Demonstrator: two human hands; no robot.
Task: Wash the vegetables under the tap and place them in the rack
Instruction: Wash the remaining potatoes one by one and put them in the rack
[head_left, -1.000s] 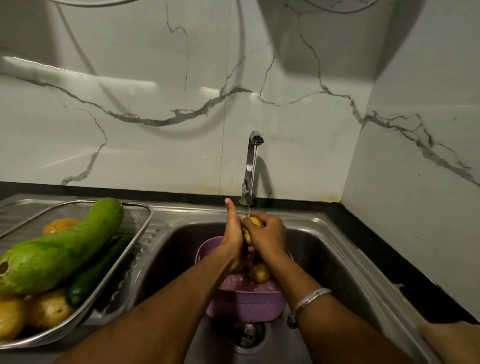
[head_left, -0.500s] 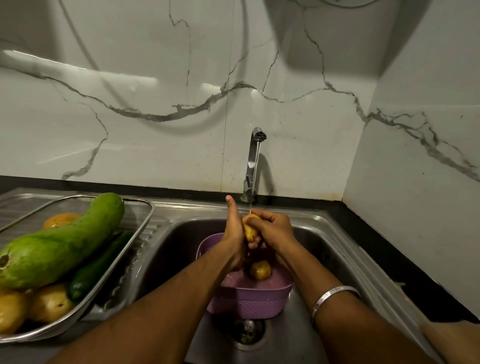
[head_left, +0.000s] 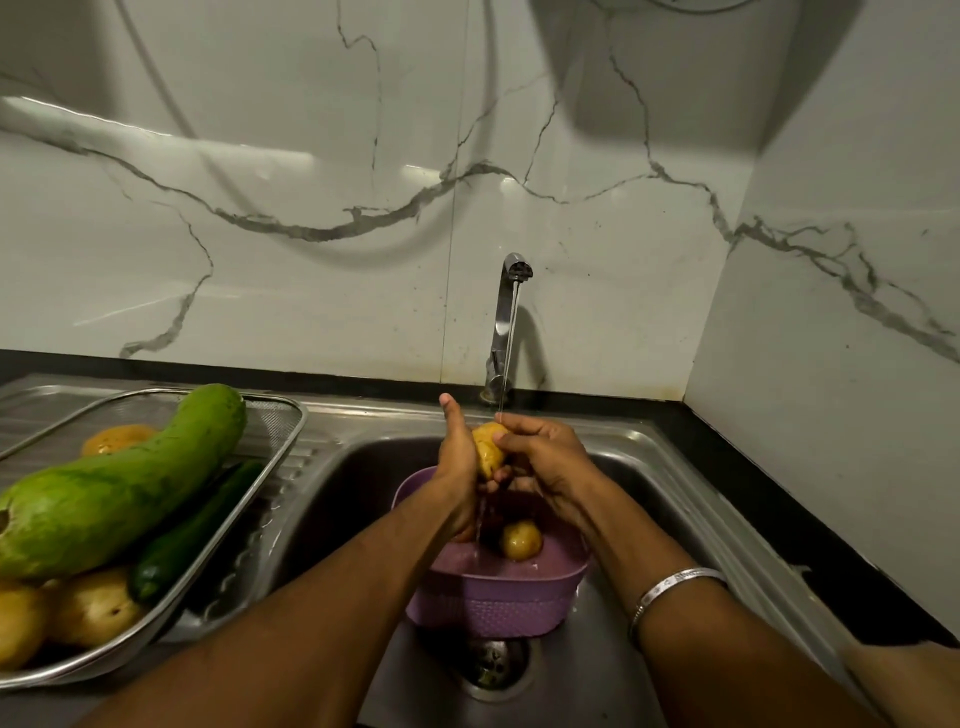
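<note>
You hold one potato (head_left: 488, 448) between both hands, over the purple basket (head_left: 498, 597) in the sink (head_left: 639, 467), right under the thin stream from the tap (head_left: 511, 317). Your left hand (head_left: 457, 467) presses its palm flat against the potato's left side, thumb straight up. Your right hand (head_left: 545, 460) curls its fingers round the right side and top. So the grip is a squeeze from two sides: left flat, right wrapped.

Risks, as I judge them:
- The potato is wet and smooth, and only the right hand really wraps it. If the left palm eases off mid-rub, it likely squirts down into the basket onto the second potato (head_left: 521, 540), or bounces into the sink near the drain (head_left: 491, 662).
- The rack (head_left: 291, 431) at left is already crowded: the big green gourd (head_left: 119, 493), the dark cucumber (head_left: 192, 530) and the washed potatoes (head_left: 93, 605) at its near end. A tossed potato could roll off, so set it down.

Orientation: the potato's long axis runs roughly upright, tilted slightly. Upper end points far, toward the tap; lower end is hidden behind the fingers.
</note>
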